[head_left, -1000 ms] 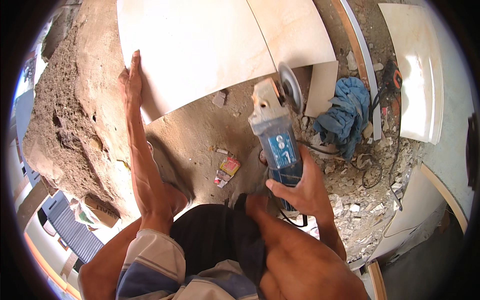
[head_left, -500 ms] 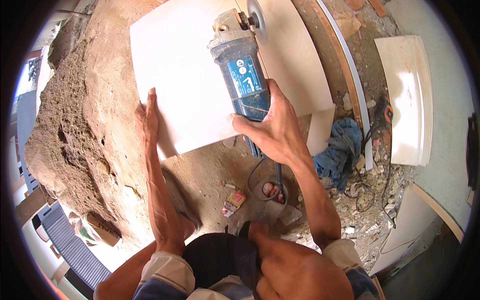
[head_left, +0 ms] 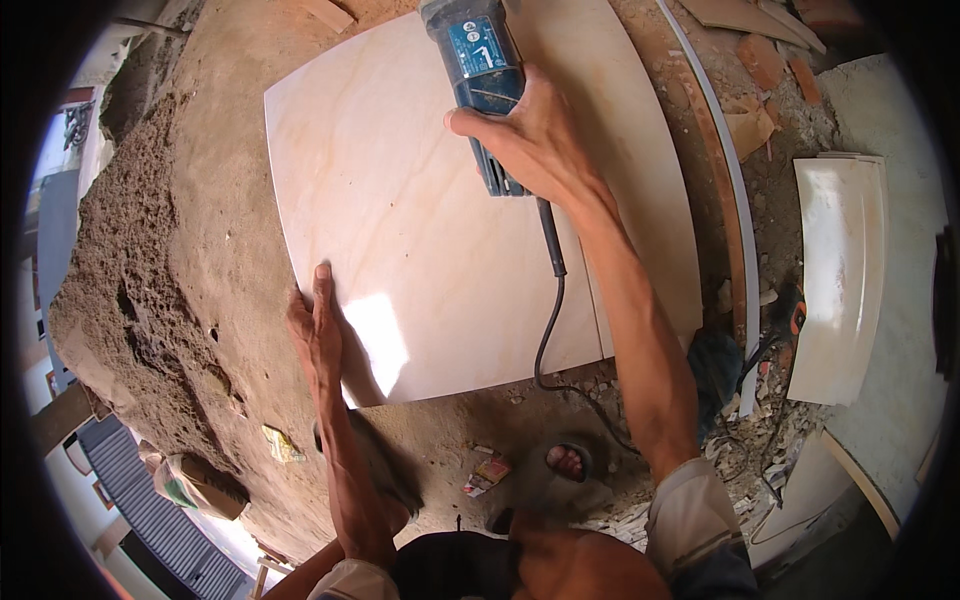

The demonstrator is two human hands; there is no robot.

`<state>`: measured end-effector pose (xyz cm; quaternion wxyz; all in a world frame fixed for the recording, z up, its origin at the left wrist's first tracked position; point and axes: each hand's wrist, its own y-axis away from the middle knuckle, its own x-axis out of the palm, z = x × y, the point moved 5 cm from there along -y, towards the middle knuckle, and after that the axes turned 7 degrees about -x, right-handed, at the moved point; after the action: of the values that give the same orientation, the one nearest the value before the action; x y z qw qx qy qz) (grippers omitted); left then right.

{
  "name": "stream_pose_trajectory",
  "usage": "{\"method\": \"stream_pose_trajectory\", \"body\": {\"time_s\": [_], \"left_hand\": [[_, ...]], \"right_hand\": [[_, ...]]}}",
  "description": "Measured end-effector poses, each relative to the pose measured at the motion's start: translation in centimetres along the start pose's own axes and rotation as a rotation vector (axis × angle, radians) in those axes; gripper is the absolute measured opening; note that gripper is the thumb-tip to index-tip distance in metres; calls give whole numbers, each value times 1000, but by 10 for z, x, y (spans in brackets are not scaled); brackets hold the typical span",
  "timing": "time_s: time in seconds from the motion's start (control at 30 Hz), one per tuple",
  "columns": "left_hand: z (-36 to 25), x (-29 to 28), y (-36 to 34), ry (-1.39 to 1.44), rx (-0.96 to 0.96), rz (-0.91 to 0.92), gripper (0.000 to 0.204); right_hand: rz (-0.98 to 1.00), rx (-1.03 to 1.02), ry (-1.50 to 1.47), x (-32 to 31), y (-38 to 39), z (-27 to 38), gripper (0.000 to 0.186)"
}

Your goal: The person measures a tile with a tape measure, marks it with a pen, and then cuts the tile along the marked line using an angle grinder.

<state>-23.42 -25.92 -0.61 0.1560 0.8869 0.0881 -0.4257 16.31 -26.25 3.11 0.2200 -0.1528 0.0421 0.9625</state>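
A large cream tile (head_left: 350,190) with faint tan veining lies in front of me, a straight line running along its right part. My right hand (head_left: 540,140) is wrapped round the body of a blue angle grinder (head_left: 487,85) above the tile. Its head and disc are beyond the upper edge of the view. From its rear, a black cord (head_left: 550,235) runs down over the tile's near edge. My left hand (head_left: 318,335) grips the tile's left edge near the close corner, thumb on top; the fingertips are partly hidden.
Right of the tile lie a long pale strip (head_left: 735,190) and dark blue cloth (head_left: 715,375). Stacked cream tile pieces (head_left: 840,280) rest farther right. Rubble and cords cover the lower right ground. A rough earth mound (head_left: 130,270) rises at left. A crumpled packet (head_left: 487,472) lies near my feet.
My right hand has carried the grinder farther away over the tile, and its disc has left the view. The tile shows lower in the picture; my left hand still holds its edge.
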Motion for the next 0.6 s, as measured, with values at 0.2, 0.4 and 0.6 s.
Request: {"method": "stream_pose_trajectory", "body": {"time_s": [0.2, 0.4, 0.6], "left_hand": [[2, 0, -2, -92, -9, 14, 77], [-5, 0, 2, -24, 3, -12, 81], [-17, -1, 10, 3, -36, 45, 78]], "right_hand": [[-6, -47, 6, 9, -44, -24, 61], [36, 16, 35, 11, -52, -2, 51], [195, 189, -24, 1, -53, 26, 51]]}}
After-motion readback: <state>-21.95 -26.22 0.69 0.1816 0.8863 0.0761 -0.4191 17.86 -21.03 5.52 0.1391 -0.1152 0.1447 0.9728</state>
